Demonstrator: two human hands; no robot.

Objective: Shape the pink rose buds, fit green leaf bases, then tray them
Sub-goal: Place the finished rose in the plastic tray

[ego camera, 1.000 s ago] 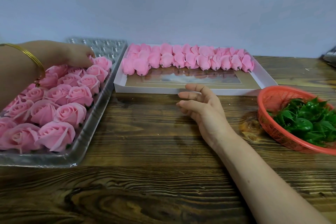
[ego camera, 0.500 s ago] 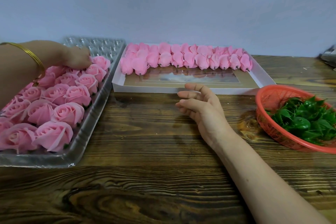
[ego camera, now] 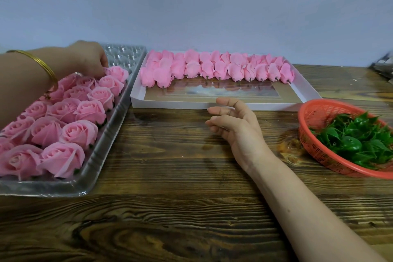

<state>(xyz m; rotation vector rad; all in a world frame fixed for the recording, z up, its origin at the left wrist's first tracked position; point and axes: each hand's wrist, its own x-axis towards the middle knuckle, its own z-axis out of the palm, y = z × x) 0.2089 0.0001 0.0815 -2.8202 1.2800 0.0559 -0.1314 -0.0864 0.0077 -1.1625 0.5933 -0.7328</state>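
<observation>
Fingertips of left hand [ego camera: 89,59] down on far-row rose [ego camera: 117,73] in tray [ego camera: 119,117]; pinch or touch, cannot tell. Nearer: finished rows. Beyond: bare cups [ego camera: 127,57]. Right hand [ego camera: 238,127] slack, holding nothing. Rightward, unshaped buds [ego camera: 212,68] and leaf bases [ego camera: 350,140] waiting: plenty left.

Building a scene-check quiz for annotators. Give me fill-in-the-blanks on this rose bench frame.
1. The ___ hand, with a gold bangle on its wrist, reaches among the finished roses in the clear tray.
2. The right hand, fingers relaxed, holds ___.
3. The green leaf bases lie in the red basket on the person's ___ side.
4. The unshaped buds lie in the ___ box.

Missing words: left; nothing; right; white.
</observation>
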